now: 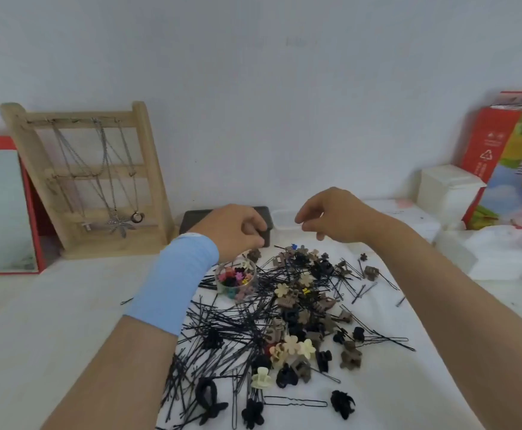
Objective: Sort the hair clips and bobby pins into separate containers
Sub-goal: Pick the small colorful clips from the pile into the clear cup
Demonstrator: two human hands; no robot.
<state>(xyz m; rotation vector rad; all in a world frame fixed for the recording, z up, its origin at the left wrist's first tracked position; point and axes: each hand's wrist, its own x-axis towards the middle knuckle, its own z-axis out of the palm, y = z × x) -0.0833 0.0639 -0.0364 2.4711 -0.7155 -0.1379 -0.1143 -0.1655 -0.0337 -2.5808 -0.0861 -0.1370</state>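
Note:
A heap of black bobby pins (222,324) and brown, beige and black claw clips (297,349) lies on a white cloth (384,377). At the back stand a black box (193,219) and a clear plastic tub (282,219). My left hand (235,231) hovers over the black box's front right corner with curled fingers; whether they hold anything is hidden. My right hand (331,218) hangs over the clear tub's right rim, fingers loosely curled, with nothing visible between them. A small round clear jar (235,279) of colourful mini clips sits below my left wrist.
A wooden necklace stand (92,181) leans at the back left beside a red-framed mirror (2,209). At the right are a white box (449,190), a red printed carton (508,162) and folded white cloths (495,259). A white wall is behind.

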